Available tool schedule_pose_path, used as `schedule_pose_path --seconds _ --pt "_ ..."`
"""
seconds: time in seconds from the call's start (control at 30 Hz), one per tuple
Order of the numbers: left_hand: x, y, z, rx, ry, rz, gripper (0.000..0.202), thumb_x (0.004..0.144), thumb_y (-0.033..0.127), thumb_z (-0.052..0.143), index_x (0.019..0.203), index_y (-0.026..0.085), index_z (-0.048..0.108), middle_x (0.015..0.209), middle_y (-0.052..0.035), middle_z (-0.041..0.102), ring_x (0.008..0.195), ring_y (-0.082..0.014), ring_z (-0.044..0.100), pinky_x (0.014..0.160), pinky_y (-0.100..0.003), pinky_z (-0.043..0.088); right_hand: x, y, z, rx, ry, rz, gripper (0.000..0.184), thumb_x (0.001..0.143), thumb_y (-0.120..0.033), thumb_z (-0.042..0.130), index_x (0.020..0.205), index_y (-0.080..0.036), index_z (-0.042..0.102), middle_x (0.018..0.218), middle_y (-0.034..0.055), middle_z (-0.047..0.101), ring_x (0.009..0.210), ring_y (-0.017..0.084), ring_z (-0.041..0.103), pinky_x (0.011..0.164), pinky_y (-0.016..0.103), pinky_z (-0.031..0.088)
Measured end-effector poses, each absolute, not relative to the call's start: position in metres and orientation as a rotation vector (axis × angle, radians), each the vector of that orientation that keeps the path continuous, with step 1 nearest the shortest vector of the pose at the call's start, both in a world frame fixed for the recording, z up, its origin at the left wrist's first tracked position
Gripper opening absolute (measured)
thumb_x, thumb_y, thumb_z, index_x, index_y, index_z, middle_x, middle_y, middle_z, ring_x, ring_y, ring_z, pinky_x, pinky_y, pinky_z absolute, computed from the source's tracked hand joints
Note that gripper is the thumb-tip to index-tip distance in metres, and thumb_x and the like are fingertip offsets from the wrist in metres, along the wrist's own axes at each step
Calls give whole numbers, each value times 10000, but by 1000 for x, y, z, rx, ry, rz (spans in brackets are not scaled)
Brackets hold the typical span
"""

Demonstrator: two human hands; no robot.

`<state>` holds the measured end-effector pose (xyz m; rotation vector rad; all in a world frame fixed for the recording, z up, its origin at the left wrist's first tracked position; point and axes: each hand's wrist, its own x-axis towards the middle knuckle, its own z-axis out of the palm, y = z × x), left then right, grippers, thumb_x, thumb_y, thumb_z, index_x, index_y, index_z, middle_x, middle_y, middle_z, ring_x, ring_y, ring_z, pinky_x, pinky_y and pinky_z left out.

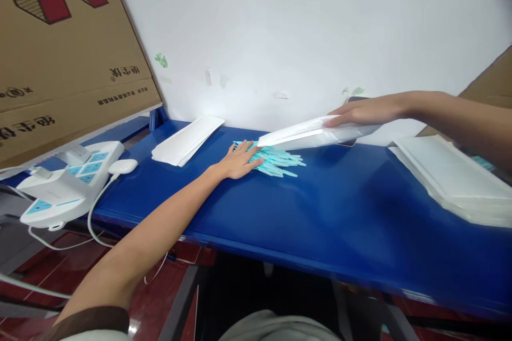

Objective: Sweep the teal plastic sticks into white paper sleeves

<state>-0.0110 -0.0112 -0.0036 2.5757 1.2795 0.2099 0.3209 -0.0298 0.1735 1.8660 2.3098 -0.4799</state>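
While the left hand [239,161] lies flat, fingers spread, on the teal strips [276,162] at the far side of the blue tabletop [320,213], the right hand [360,113] pinches a white pouch [312,133] tilted just above them.

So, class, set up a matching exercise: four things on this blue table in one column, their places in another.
1 left hand
2 right hand
3 power strip
4 stack of white bags

a far right of the table
b on the teal strips
c far left edge
d holding a white bag

Pairs: 1-b, 2-d, 3-c, 4-a
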Motion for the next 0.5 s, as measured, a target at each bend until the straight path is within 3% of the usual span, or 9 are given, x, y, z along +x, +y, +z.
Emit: schedule_pose_path --seconds 0.13,0.23,0.4,0.5 --pt "-9 -12 -2 2551 1298 189 766 982 722 189 1623 303 190 1698 -122 117 1567 -350 39 1217 -625 58 359 -34 183 1997 2142 -745 525 853 -710 496 899 -236 717 972 135 731 914 297 674 790 410 545" --pt "-8 -12 -1 2539 1319 174 720 1009 655 189 1628 287 175 1700 -112 109 1570 -334 32 1223 -616 43 385 -38 188 2165 2028 -898 532 809 -743 553 887 -238 704 876 134 711 811 260 672 709 384 532" --pt "-8 -10 -3 2524 1345 242 705 1024 603 164 1633 249 140 1692 -123 149 1567 -324 87 1226 -617 54 373 -39 185 2140 2149 -840 551 812 -742 567 906 -218 710 930 131 716 850 265 669 739 394 520" --pt "-9 -8 -5 2517 1342 280 718 1022 619 141 1630 238 143 1684 -126 186 1565 -323 107 1226 -619 67 343 -31 179 2057 2426 -680 461 804 -658 643 848 -207 727 957 119 729 898 293 670 792 425 517"
